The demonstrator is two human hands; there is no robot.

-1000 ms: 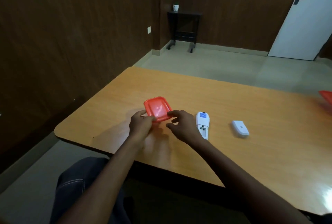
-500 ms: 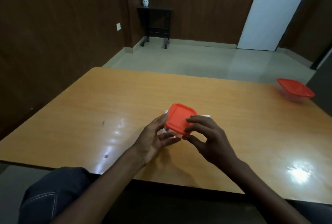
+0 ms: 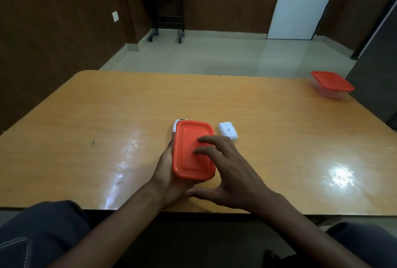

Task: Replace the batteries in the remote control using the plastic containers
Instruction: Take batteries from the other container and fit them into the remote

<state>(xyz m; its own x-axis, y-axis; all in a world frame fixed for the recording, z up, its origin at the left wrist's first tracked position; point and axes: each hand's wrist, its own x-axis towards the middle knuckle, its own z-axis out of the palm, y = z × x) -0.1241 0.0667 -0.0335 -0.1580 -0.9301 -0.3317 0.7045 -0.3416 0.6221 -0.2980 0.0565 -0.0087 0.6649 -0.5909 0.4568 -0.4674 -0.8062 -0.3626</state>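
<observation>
A small plastic container with an orange lid is held above the table's near middle. My left hand cups it from below and from the left. My right hand rests its fingertips on the lid, thumb spread out toward the near edge. The white remote control lies on the table just behind the container, mostly hidden by it. Its white battery cover lies to the right of the container. A second orange-lidded container stands at the far right of the table.
The orange-brown wooden table fills the view, with its near edge at my lap. A dark cabinet stands beyond the table's right side. A black side table and a white door are across the room.
The container has come closer to me and lies flatter in my left hand. My right fingers have shifted onto the top of the lid. The view has swung right, showing the battery cover again.
</observation>
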